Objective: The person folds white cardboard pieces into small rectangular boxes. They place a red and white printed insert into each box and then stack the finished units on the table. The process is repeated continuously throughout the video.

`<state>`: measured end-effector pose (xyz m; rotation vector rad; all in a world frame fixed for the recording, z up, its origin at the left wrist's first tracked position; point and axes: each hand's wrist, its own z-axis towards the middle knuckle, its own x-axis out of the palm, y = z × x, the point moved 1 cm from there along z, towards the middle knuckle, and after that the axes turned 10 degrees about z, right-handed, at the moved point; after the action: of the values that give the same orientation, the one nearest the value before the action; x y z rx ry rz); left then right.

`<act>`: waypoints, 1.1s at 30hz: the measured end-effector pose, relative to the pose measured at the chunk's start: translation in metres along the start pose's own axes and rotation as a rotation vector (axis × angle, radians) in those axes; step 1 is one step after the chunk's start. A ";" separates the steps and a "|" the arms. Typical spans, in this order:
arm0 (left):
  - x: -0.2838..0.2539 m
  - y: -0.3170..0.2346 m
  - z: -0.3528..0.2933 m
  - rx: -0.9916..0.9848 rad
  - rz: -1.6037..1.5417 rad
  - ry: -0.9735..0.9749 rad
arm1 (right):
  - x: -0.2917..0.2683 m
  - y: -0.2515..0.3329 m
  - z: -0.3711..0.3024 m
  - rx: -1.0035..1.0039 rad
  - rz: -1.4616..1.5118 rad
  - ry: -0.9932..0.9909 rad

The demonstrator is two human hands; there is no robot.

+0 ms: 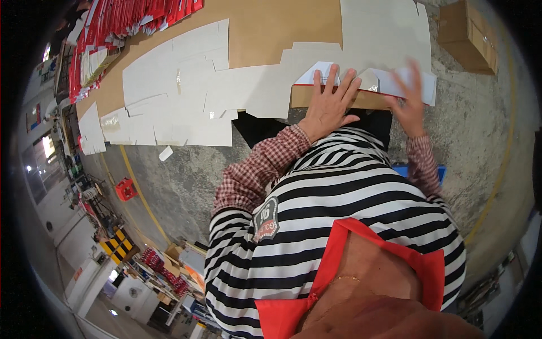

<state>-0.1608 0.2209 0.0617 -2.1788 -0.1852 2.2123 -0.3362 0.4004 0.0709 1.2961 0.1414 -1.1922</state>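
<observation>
My left hand (330,106) lies with its fingers spread on a folded white card piece (389,83) that has a red lower edge. The piece lies along the near edge of the work table, its left end slanted. At its right part is my right hand (410,107), somewhat blurred, fingers apart, with the thumb near the red edge. Whether the right fingertips touch the card cannot be made out. A shiny strip that looks like clear tape (370,82) shows between the hands.
Pale cardboard sheets (164,79) cover much of the brown table surface (282,25). Stacks of red and white folded card (127,25) stand at the far left. A brown carton (467,37) is on the floor at right. A red crate (126,189) stands at left.
</observation>
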 end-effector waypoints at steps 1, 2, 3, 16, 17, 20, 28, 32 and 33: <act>-0.002 0.000 0.003 0.014 -0.006 0.006 | -0.008 -0.008 -0.020 0.093 0.011 -0.252; -0.006 0.001 0.006 0.031 -0.002 0.018 | -0.002 -0.024 -0.042 0.315 0.299 -0.632; -0.008 0.003 0.010 0.071 -0.007 0.035 | 0.005 -0.034 -0.058 0.557 0.579 -1.015; -0.009 0.039 -0.031 -0.006 0.285 0.008 | 0.032 0.005 0.053 -0.160 -0.302 0.602; -0.022 0.055 -0.039 0.024 0.340 -0.098 | 0.024 0.001 0.052 -0.167 -0.154 0.480; -0.075 0.085 -0.008 -0.061 -0.081 0.375 | 0.007 -0.001 0.049 -0.168 0.199 0.122; -0.040 0.173 0.008 -0.188 -0.542 0.306 | 0.035 0.006 0.039 -0.258 -0.368 0.278; -0.032 0.168 -0.055 -0.530 -0.512 0.175 | 0.044 -0.004 0.034 -0.173 -0.085 0.313; -0.030 0.148 -0.057 -0.490 -0.290 0.021 | 0.050 0.000 0.042 -0.128 0.031 0.407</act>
<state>-0.0945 0.0746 0.0753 -2.1934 -1.0688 2.1408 -0.3351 0.3376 0.0525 1.4072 0.4835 -0.8659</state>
